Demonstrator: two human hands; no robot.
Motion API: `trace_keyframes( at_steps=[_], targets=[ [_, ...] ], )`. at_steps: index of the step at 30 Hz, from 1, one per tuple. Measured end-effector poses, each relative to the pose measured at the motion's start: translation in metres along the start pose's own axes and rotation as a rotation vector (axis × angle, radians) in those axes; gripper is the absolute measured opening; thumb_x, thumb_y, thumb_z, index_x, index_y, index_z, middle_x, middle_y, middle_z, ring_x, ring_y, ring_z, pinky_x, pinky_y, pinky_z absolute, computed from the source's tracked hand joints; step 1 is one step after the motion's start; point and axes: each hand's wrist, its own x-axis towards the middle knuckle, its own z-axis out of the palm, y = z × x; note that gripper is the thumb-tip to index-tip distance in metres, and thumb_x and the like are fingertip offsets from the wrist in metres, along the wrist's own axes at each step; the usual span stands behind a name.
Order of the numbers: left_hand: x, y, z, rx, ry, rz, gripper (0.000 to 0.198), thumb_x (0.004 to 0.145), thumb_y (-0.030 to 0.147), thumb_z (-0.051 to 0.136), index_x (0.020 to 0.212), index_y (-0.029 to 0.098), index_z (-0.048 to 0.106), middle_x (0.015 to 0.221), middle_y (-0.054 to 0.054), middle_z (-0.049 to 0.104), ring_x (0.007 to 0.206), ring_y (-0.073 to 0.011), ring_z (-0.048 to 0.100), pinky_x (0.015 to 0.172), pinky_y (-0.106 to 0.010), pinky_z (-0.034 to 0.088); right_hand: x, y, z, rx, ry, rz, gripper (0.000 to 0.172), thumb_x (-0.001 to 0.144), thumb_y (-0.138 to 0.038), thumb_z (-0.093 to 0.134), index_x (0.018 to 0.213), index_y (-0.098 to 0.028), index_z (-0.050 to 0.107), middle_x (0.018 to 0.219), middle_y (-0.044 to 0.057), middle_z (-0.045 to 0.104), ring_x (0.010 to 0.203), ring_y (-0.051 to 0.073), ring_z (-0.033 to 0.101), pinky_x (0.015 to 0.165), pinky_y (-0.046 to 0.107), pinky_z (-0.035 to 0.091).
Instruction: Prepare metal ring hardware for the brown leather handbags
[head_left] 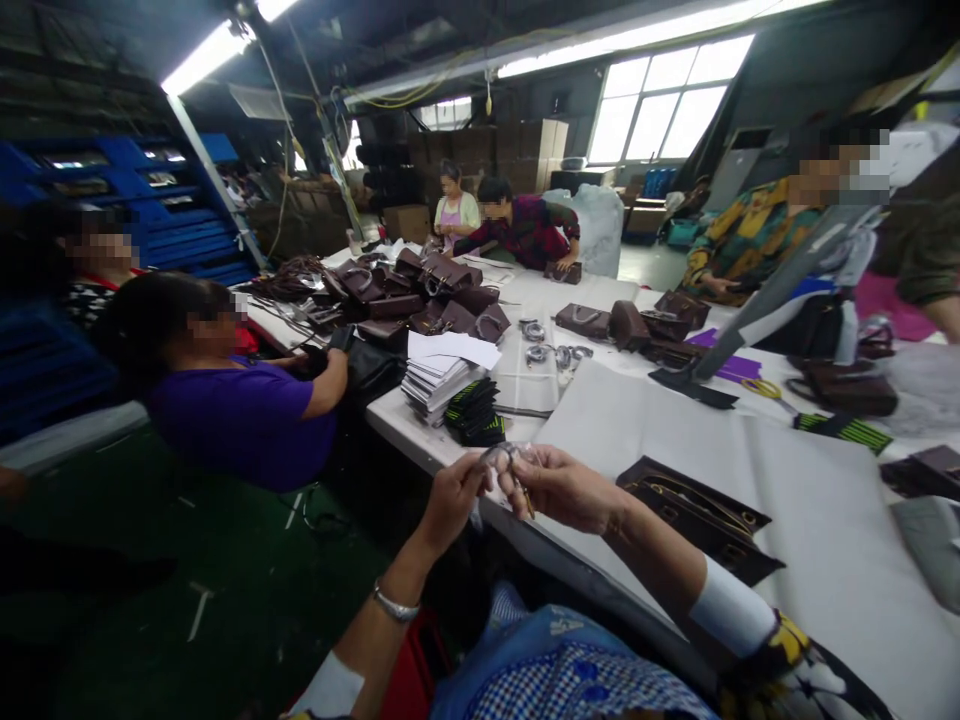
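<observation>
My left hand [452,497] and my right hand [564,487] meet in front of me at the table's near edge. Both pinch a small clear plastic wrapping with a metal piece [506,458] in it, fingers closed on it from either side. A thin gold-coloured bit hangs below my right fingers. A dark brown leather bag part [697,515] lies flat on the white table sheet [675,430] just right of my right hand.
A stack of white and black cards [454,390] and metal rings [551,352] sit further up the table. Several brown handbags [420,295] are piled at the far end. Other people work around the table: one in purple [240,415] at left, others at the far end and right.
</observation>
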Motion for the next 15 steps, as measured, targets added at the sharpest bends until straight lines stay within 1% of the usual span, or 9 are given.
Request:
trace_keyframes(
  at_steps=[2,4,6,7,8,9,11,13,15],
  targets=[
    [-0.005,-0.004,0.018,-0.166,-0.095,-0.033,0.038,0.091,0.049,0.05,0.082,0.016,0.066,0.067,-0.002,0.059,0.065,-0.0145,0.055,0.067,-0.024,0.044,0.004,-0.009,0.005,-0.078,0.113,-0.177,0.025,0.089,-0.038,0.063,0.099,-0.016,0.064,0.081,0.003,0.066,0.069,0.011,0.064,0.068,0.024,0.054],
    [-0.012,-0.006,0.035,-0.297,-0.164,-0.086,0.039,0.089,0.052,0.053,0.089,0.015,0.067,0.068,-0.003,0.06,0.065,-0.0139,0.055,0.066,-0.024,0.044,0.007,-0.019,0.004,-0.227,0.271,-0.385,0.028,0.089,-0.04,0.062,0.108,-0.02,0.063,0.093,0.005,0.069,0.083,0.016,0.067,0.08,0.033,0.055],
    [-0.021,-0.006,0.048,-0.392,-0.218,-0.164,0.041,0.086,0.054,0.058,0.095,0.015,0.067,0.065,-0.002,0.059,0.061,-0.0127,0.054,0.059,-0.023,0.042,0.006,-0.031,-0.005,-0.514,0.444,-0.582,0.027,0.091,-0.039,0.059,0.111,-0.022,0.063,0.103,0.006,0.069,0.098,0.02,0.066,0.094,0.041,0.05],
    [-0.026,-0.004,0.051,-0.43,-0.247,-0.205,0.041,0.085,0.054,0.059,0.094,0.015,0.067,0.064,-0.001,0.058,0.058,-0.012,0.053,0.056,-0.022,0.041,0.004,-0.035,-0.013,-0.702,0.507,-0.643,0.026,0.092,-0.039,0.056,0.11,-0.023,0.065,0.107,0.007,0.069,0.105,0.022,0.064,0.099,0.043,0.047],
    [-0.03,0.0,0.052,-0.457,-0.274,-0.242,0.041,0.084,0.055,0.06,0.092,0.015,0.066,0.062,0.0,0.057,0.054,-0.011,0.051,0.053,-0.022,0.04,0.001,-0.039,-0.022,-0.895,0.547,-0.67,0.026,0.093,-0.039,0.053,0.109,-0.023,0.066,0.109,0.007,0.069,0.109,0.023,0.062,0.102,0.044,0.045],
    [-0.033,0.004,0.051,-0.475,-0.293,-0.27,0.04,0.084,0.055,0.06,0.089,0.015,0.065,0.06,0.001,0.055,0.051,-0.0097,0.049,0.05,-0.021,0.037,-0.003,-0.041,-0.033,-1.072,0.559,-0.66,0.028,0.094,-0.04,0.05,0.108,-0.023,0.068,0.111,0.008,0.069,0.112,0.024,0.061,0.103,0.045,0.043],
    [-0.035,0.014,0.042,-0.497,-0.275,-0.298,0.039,0.085,0.054,0.059,0.084,0.015,0.064,0.055,0.004,0.048,0.045,-0.0064,0.04,0.044,-0.019,0.03,-0.013,-0.037,-0.053,-1.323,0.504,-0.547,0.032,0.095,-0.041,0.046,0.105,-0.023,0.07,0.11,0.01,0.069,0.11,0.025,0.061,0.102,0.045,0.043],
    [-0.033,0.023,0.028,-0.539,-0.196,-0.312,0.038,0.084,0.052,0.061,0.079,0.014,0.063,0.052,0.006,0.041,0.043,-0.0041,0.031,0.041,-0.018,0.02,-0.025,-0.025,-0.068,-1.439,0.394,-0.383,0.034,0.095,-0.04,0.043,0.106,-0.021,0.069,0.106,0.012,0.07,0.102,0.025,0.064,0.096,0.043,0.047],
    [-0.026,0.03,0.014,-0.605,-0.122,-0.353,0.038,0.081,0.05,0.066,0.075,0.013,0.063,0.052,0.007,0.038,0.045,-0.0031,0.025,0.04,-0.017,0.015,-0.037,-0.009,-0.072,-1.469,0.286,-0.243,0.036,0.097,-0.036,0.037,0.109,-0.019,0.066,0.102,0.013,0.069,0.094,0.022,0.065,0.087,0.038,0.05]
  ],
)
